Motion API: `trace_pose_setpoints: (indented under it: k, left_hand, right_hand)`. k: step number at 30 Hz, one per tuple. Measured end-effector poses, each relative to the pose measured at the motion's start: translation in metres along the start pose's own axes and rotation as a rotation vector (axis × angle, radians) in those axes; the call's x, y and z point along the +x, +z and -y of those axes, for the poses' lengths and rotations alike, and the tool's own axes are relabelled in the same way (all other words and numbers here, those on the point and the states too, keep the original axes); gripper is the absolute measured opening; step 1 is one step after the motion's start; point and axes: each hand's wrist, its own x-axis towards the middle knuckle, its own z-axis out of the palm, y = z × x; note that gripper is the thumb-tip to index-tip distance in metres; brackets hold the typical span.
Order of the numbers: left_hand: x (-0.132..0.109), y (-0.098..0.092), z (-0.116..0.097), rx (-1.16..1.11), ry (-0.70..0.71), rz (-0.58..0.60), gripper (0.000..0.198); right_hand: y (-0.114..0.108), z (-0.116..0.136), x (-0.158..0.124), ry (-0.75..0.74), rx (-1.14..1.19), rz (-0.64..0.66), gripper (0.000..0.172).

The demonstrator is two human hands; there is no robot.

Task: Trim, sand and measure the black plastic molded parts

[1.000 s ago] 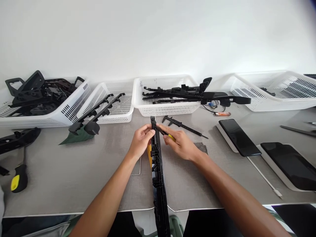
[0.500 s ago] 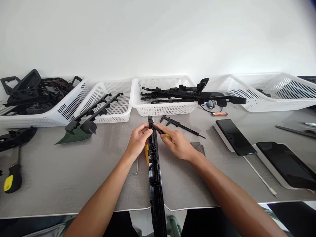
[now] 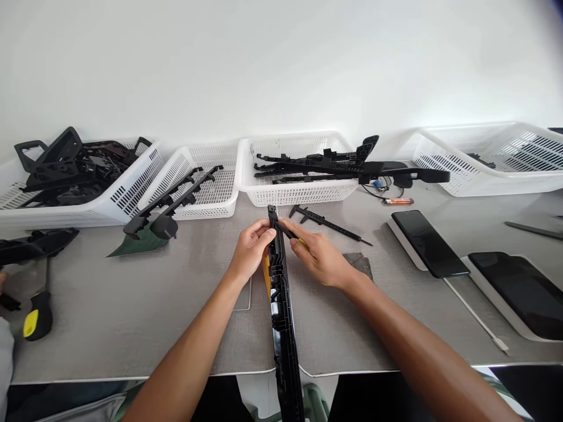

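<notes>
A long black plastic trim strip (image 3: 280,305) with ribs and clips along it runs from the middle of the table down past its front edge. My left hand (image 3: 254,246) pinches the strip near its far end, thumb on top. In my right hand (image 3: 320,253) is a slim black-and-yellow knife-like tool (image 3: 288,231), its dark end against the strip's right side. The fingers hide most of that tool. Something yellow (image 3: 266,272) shows beneath the strip by my left hand. A black caliper (image 3: 328,223) lies just beyond my right hand.
White baskets (image 3: 303,195) along the wall hold black plastic parts, several jutting over the rims. A yellow-and-black-handled tool (image 3: 38,315) and green sheet (image 3: 143,245) lie left. To the right are a phone (image 3: 428,243), another black device (image 3: 514,287) and a white cable (image 3: 477,316). A co-worker's sleeve (image 3: 5,363) shows at left.
The view has shifted slightly, so the scene sits further right. A co-worker's hand and sleeve have appeared at the left edge. My hands keep the same hold on strip and tool.
</notes>
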Motion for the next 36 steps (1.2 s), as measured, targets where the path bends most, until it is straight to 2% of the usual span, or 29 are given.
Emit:
trace_pose_setpoints:
  k: [24,29,36]
  left_hand:
    - [-0.0011,-0.0030,-0.0016,-0.031,-0.011,-0.007,0.030]
    - [-0.0033,-0.0010,-0.0035,-0.025,-0.006,0.007,0.030]
    - [-0.0034,-0.0025,-0.0043,-0.040,-0.021,0.001,0.030]
  right_hand:
    - [0.0001,0.0015,-0.0023,-0.017,-0.009,0.055,0.061]
    - [0.0012,0.0032,-0.0016,0.018,-0.041,0.019,0.060]
    - [0.0055,0.0050,0.0013,0.041,0.082,-0.020,0.057]
